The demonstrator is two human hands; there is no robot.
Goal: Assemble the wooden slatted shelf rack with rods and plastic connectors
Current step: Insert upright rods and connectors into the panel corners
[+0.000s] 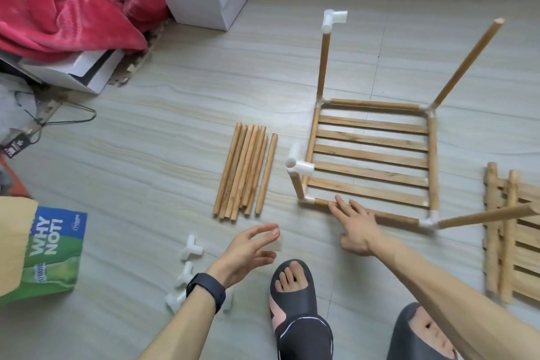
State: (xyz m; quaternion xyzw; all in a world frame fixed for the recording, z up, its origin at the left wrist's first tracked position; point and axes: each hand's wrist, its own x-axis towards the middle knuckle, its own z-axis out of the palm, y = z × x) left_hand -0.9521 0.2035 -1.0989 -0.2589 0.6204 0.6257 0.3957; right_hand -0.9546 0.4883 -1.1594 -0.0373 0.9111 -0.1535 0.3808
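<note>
In the head view, the right hand [358, 226] lies flat with straight fingers on the front rod [399, 218] of the slatted shelf frame [371, 156], pressing it to the floor [175, 114] and gripping nothing. The left hand [248, 251] hovers apart from it, fingers spread and loosely bent. A pale blur sits at its fingertips, and I cannot tell whether that is a connector pinched there.

The frame lies on the floor with four rods standing from its corner joints. The back-left upright carries a white connector [334, 19], and so does the front-left upright [298, 163]. The back-right upright [467, 63] and the front-right upright [485, 216] end in bare wood.

The step in hand looks like capping the uprights, two of four done. The next move likely calls for a connector pushed squarely onto a bare rod end while the frame is held steady. Loose connectors [191, 248] lie by the left wrist, spare rods [245, 169] lie left of the frame, and a second slatted panel [511, 242] waits at the right.
</note>
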